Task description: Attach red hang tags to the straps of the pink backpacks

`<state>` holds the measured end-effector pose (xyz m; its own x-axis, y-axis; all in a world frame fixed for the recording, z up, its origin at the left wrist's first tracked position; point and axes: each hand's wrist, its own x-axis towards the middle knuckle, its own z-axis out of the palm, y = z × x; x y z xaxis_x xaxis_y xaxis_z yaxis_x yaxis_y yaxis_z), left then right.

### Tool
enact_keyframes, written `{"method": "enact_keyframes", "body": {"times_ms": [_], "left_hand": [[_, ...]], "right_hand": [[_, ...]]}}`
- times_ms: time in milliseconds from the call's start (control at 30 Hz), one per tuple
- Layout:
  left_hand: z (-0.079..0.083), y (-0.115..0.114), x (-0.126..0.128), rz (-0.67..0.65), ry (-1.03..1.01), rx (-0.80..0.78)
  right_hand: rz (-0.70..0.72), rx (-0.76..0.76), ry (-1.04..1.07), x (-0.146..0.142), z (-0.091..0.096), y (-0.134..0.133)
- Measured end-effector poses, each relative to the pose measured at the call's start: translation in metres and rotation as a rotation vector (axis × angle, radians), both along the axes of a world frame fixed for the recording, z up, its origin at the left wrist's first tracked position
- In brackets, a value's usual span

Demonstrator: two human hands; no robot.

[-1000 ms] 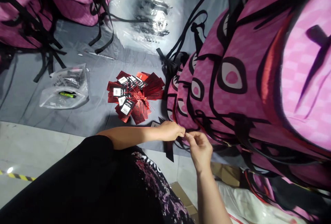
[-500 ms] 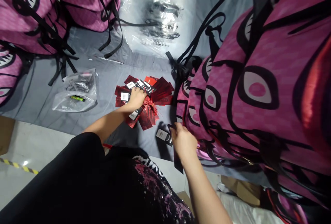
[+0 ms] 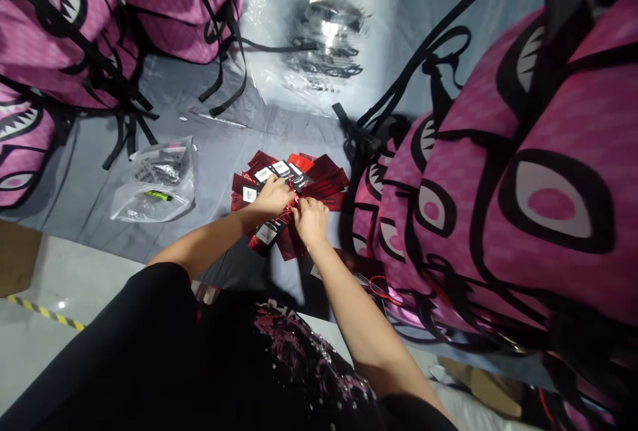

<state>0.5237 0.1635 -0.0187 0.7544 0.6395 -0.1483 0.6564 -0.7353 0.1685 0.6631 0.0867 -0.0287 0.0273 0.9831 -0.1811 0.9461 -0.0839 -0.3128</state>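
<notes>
A fan of dark red hang tags [image 3: 323,178] lies on the grey cloth, several black tags with white labels [image 3: 266,232] among them. At its centre the red strings [image 3: 285,217] bunch together. My left hand [image 3: 272,196] rests over the left side of the fan, its fingers closed at the strings. From the right, my right hand [image 3: 312,222] meets it, fingertips pinched on the same strings. My fingers partly hide the strands. Close by on the right stands a row of pink backpacks [image 3: 468,152] with eye and shark-teeth prints.
More pink backpacks [image 3: 174,6] stand at the far left, their black straps trailing on the cloth. A clear plastic bag [image 3: 319,39] with black pieces lies at the back. To the left is a small zip bag [image 3: 154,178] with a green item. A cardboard box [image 3: 17,255] sits beyond the left edge.
My right hand has moved left and away from me, from beside the backpacks to the strings. The black tag with a white label near it is no longer seen there. My left hand stays on the fan.
</notes>
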Motion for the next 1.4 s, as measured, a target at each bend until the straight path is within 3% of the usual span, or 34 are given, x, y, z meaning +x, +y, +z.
{"method": "enact_keyframes", "body": {"times_ms": [133,300,467,567,633,667,733,800,967,1067,1267,1333,1400], "left_hand": [[0.02,0.004,-0.009,-0.052,-0.023,0.064],[0.045,0.025,-0.032,0.045,-0.033,0.16],[0.079,0.023,-0.013,-0.017,-0.237,0.167],[0.095,0.005,0.014,-0.023,-0.464,0.107],[0.098,-0.006,0.035,-0.054,-0.55,0.05],[0.097,-0.012,0.047,-0.082,-0.568,0.024],[0.093,-0.022,0.071,-0.126,-0.564,-0.015],[0.087,-0.03,0.094,-0.139,-0.519,-0.05],[0.078,-0.048,0.129,-0.153,-0.454,-0.111],[0.08,-0.059,0.138,-0.176,-0.43,-0.157],[0.087,-0.08,0.165,-0.269,-0.398,-0.339],[0.09,-0.079,0.171,-0.314,-0.391,-0.429],[0.095,-0.073,0.171,-0.391,-0.338,-0.584]], "right_hand": [[-0.003,-0.009,0.015,-0.001,-0.003,0.004],[-0.041,0.018,0.04,0.004,0.011,0.006],[-0.112,0.145,0.068,0.021,0.063,-0.02],[-0.339,0.249,-0.014,0.059,0.101,-0.067],[-0.547,0.285,-0.186,0.089,0.119,-0.102],[-0.581,0.259,-0.26,0.103,0.124,-0.116],[-0.564,0.189,-0.335,0.122,0.128,-0.138],[-0.52,0.178,-0.281,0.132,0.126,-0.149],[-0.589,0.385,0.034,0.137,0.112,-0.162],[-0.63,0.407,0.105,0.138,0.109,-0.164],[-0.698,0.197,-0.076,0.139,0.121,-0.161],[-0.721,0.217,-0.115,0.14,0.125,-0.165],[-0.765,0.332,-0.106,0.143,0.127,-0.17]]}}
